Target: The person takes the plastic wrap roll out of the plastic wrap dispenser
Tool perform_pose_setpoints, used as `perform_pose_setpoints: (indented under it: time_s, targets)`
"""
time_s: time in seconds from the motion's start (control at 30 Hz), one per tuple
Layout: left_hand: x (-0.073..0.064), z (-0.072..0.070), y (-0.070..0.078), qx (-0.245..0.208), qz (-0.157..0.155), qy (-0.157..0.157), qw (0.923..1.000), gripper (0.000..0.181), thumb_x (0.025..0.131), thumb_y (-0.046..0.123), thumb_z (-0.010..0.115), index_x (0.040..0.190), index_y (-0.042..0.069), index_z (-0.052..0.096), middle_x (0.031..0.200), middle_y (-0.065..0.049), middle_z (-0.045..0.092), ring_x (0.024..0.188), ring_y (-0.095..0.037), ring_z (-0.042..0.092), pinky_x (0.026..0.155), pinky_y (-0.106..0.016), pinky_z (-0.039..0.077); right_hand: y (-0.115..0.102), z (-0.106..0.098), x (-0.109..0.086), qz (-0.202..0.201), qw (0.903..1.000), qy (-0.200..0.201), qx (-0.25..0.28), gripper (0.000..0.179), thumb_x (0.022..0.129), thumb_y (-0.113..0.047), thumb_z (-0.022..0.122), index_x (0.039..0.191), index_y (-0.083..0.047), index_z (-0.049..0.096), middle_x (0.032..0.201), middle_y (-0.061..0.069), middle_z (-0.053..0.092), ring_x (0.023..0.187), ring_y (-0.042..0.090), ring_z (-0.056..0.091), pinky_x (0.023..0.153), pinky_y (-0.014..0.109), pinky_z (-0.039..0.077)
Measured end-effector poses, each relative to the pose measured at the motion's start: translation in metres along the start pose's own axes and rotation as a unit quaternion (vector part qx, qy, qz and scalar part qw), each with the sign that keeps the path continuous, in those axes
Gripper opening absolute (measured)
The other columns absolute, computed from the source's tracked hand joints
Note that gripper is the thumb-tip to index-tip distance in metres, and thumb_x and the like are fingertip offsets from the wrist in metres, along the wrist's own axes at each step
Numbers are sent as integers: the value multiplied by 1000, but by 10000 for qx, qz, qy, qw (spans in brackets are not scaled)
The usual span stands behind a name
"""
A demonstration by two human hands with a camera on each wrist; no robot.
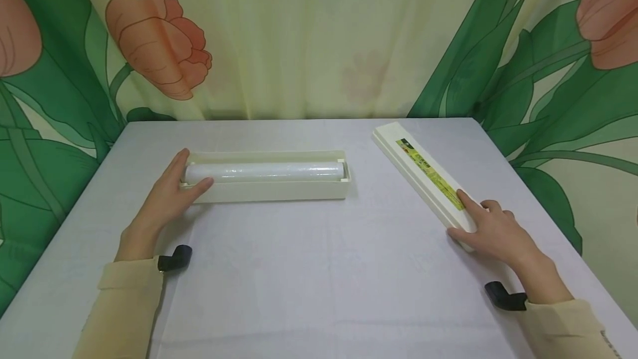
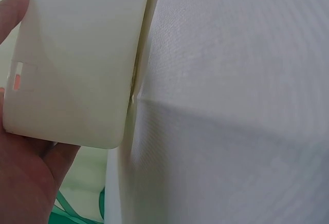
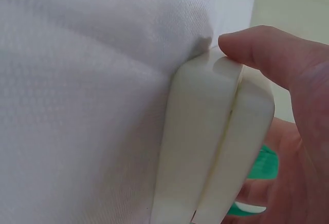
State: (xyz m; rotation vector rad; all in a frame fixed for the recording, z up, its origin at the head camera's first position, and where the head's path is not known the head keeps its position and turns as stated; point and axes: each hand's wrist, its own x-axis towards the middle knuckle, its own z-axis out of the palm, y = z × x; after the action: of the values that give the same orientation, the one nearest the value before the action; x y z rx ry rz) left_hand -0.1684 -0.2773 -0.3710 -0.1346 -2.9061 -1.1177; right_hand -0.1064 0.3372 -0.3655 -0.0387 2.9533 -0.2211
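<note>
White box (image 1: pixel 271 191) I see lying crosswise, my left hand (image 1: pixel 168 197) clasping its left end, labelled lid (image 1: pixel 427 177) pointing far-left, right hand (image 1: pixel 498 236) gripping its near end

Clothed in beige sleeves (image 1: pixel 117 317), finished with broad cuffs (image 1: pixel 130 275). Fitted beside each cuff with a black, bent, round-ended attachment (image 1: pixel 175 259). Marked along the right sleeve's (image 1: pixel 563 331) outer edge with dark specks, too small to read.
</note>
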Motion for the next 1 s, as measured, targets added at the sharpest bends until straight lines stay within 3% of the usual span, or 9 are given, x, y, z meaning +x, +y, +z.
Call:
perform_pose_setpoints:
  time_s: [0.27, 0.53, 1.0]
  targets:
    - [1, 0, 1, 17, 0, -37, 10000, 101, 97, 52, 62, 161, 1, 2, 166, -24, 2, 150, -46, 6, 116, -66, 12, 0, -4, 0, 27, 10000, -61, 22, 102, 88, -63, 65, 159, -4, 21, 131, 46, 33, 100, 62, 48, 62, 65, 48]
    - [0, 0, -1, 58, 12, -70, 10000, 100, 98, 51, 62, 161, 0, 3, 166, -25, 4, 150, -46, 8, 115, -66, 13, 1, -10, 3, 23, 10000, -36, 34, 104, 90, -69, 58, 160, -4, 18, 139, 43, 27, 109, 69, 42, 74, 75, 47]
    - [0, 0, -2, 24, -39, -58, 10000, 102, 97, 54, 61, 161, 2, 0, 166, -24, 1, 150, -45, 5, 115, -67, 11, -28, -31, 20, -273, 9970, 721, 13, 97, 91, -68, 57, 163, -17, 17, 152, 35, 23, 125, 67, 28, 88, 83, 33]
